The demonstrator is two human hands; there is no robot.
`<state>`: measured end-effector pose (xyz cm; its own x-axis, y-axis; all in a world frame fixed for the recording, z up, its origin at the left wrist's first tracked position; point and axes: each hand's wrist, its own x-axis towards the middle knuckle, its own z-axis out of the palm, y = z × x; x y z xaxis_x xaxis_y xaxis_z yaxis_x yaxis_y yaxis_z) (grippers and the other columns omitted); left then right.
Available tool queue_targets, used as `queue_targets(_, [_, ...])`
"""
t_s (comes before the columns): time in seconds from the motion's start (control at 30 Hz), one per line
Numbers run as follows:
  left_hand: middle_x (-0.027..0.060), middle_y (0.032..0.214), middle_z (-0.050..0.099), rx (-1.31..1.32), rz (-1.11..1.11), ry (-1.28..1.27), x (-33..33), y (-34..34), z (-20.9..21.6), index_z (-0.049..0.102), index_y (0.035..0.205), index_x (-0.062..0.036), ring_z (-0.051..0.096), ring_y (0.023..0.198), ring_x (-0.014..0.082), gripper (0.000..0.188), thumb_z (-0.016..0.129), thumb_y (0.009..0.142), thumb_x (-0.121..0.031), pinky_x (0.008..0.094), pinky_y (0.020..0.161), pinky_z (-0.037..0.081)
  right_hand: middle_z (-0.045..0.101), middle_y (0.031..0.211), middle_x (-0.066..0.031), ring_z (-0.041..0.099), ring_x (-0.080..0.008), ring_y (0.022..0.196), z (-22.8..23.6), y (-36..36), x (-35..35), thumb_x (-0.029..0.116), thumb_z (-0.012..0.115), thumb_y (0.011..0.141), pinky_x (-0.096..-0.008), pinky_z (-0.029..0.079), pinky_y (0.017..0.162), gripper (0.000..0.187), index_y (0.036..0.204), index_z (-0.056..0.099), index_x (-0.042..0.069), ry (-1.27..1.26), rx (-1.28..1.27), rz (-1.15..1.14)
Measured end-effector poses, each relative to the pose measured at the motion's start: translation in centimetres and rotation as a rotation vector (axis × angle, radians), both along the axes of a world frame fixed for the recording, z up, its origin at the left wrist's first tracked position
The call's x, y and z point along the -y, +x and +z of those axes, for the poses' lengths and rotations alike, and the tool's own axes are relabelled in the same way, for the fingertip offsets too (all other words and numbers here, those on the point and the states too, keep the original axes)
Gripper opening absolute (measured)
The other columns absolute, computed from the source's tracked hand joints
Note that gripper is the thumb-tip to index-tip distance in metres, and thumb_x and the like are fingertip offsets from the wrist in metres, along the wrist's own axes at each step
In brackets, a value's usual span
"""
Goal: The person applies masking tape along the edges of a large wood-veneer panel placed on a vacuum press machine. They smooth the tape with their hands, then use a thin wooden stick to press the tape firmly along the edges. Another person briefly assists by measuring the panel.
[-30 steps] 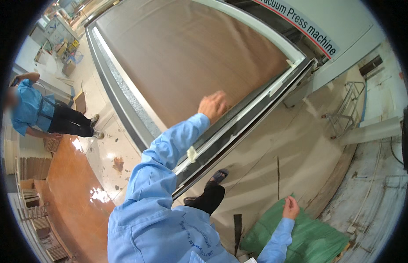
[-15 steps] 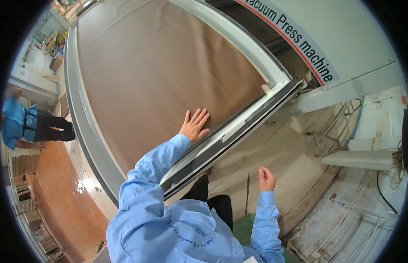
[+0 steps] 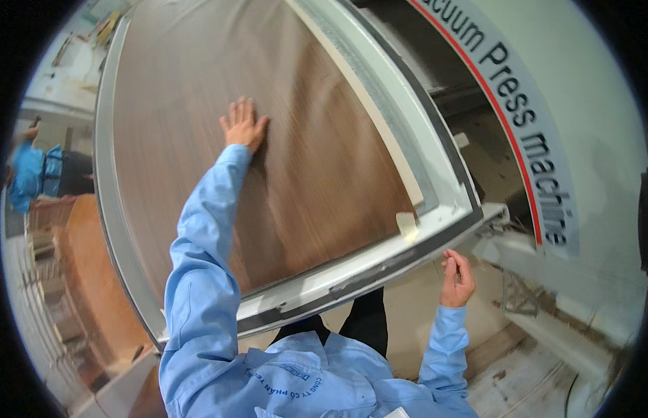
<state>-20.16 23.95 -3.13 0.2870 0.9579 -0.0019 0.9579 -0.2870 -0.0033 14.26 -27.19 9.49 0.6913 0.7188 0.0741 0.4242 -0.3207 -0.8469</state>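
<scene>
A wide brown wood-grain sheet point(image 3: 324, 174) with a wavy surface lies inside a pale metal frame point(image 3: 352, 268) in front of me. My left hand point(image 3: 243, 125) rests palm down on the sheet, its fingers spread and holding nothing. My right hand point(image 3: 458, 280) is in the air just outside the near right corner of the frame, fingers curled in, with no object visible in it. A small cream block point(image 3: 407, 227) sits at that corner, at the end of a long cream strip point(image 3: 373, 104) along the sheet's right edge.
On the right stands a large pale machine panel point(image 3: 589, 83) with a red-edged label. A dark gap separates it from the frame. Beyond the frame at left, a person in blue point(image 3: 38, 174) stands near an orange-brown panel point(image 3: 101, 272) and stacked boards point(image 3: 52, 279).
My left hand has slid farther across the sheet, away from me and to the left. My right hand has come closer to the frame's corner. The view has turned and moved nearer the frame.
</scene>
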Motion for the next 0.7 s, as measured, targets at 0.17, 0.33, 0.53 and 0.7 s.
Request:
queue_targets(0.17, [0.0084, 0.175, 0.015, 0.079, -0.215, 0.066, 2.7, 11.9, 0.1, 0.023, 0.167, -0.0141, 0.008, 0.162, 0.0320, 0.076, 0.038, 0.107, -0.058, 0.0612, 0.128, 0.005, 0.075, 0.105, -0.0138, 0.071, -0.0274, 0.092, -2.4, 6.9, -9.9, 0.007, 0.065, 0.100, -0.0355, 0.056, 0.077, 0.016, 0.111, 0.074, 0.000, 0.039, 0.049, 0.263])
queue_targets(0.33, [0.0098, 0.175, 0.015, 0.108, -0.340, 0.012, 6.0, 16.9, 1.3, 0.024, 0.166, -0.0110, 0.009, 0.161, 0.0340, 0.075, 0.045, 0.107, -0.052, 0.0609, 0.129, 0.007, 0.075, 0.105, -0.0143, 0.071, -0.0281, 0.092, -3.5, 9.3, -13.9, 0.008, 0.066, 0.099, -0.0363, 0.056, 0.075, 0.016, 0.111, 0.074, 0.001, -0.044, 0.003, 0.369])
queue_targets(0.53, [0.0078, 0.175, 0.014, 0.091, -0.341, 0.035, 6.2, 17.5, 2.5, 0.022, 0.167, -0.0130, 0.009, 0.162, 0.0326, 0.075, 0.047, 0.107, -0.049, 0.0597, 0.129, 0.009, 0.076, 0.111, -0.0142, 0.073, -0.0252, 0.100, -6.1, 8.6, -18.6, 0.019, 0.070, 0.099, -0.0345, 0.059, 0.080, 0.030, 0.122, 0.071, 0.001, -0.261, -0.362, 0.449])
queue_targets(0.7, [0.0080, 0.174, 0.019, 0.121, -0.379, 0.029, 8.0, 18.2, 1.9, 0.025, 0.166, -0.0149, 0.012, 0.161, 0.0328, 0.075, 0.047, 0.106, -0.054, 0.0603, 0.128, 0.011, 0.076, 0.110, -0.0159, 0.073, -0.0204, 0.100, -8.4, 8.3, -19.1, 0.026, 0.073, 0.099, -0.0326, 0.058, 0.086, 0.038, 0.125, 0.068, -0.001, -0.406, -0.664, 0.478])
